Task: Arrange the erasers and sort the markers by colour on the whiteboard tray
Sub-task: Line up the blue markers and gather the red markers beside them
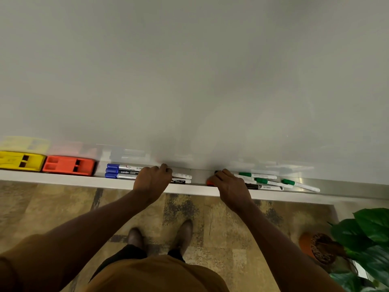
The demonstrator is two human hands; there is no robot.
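Observation:
On the whiteboard tray (347, 189) a yellow eraser (21, 160) and an orange eraser (68, 165) sit side by side at the left. Three blue-capped markers (121, 171) lie stacked to their right. My left hand (152, 179) rests curled over the middle of those markers; whether it grips one I cannot tell. My right hand (230, 184) covers a red-capped marker (209, 182) and a black-tipped one (216, 171), fingers closed over them. Green-capped markers (266, 181) and a black marker (264, 187) lie to the right of that hand.
The whiteboard (189, 70) rises behind the tray. Below is patterned carpet (63, 203) with my shoes (181, 234). A potted plant (362, 245) stands at the lower right, close to the tray's right end.

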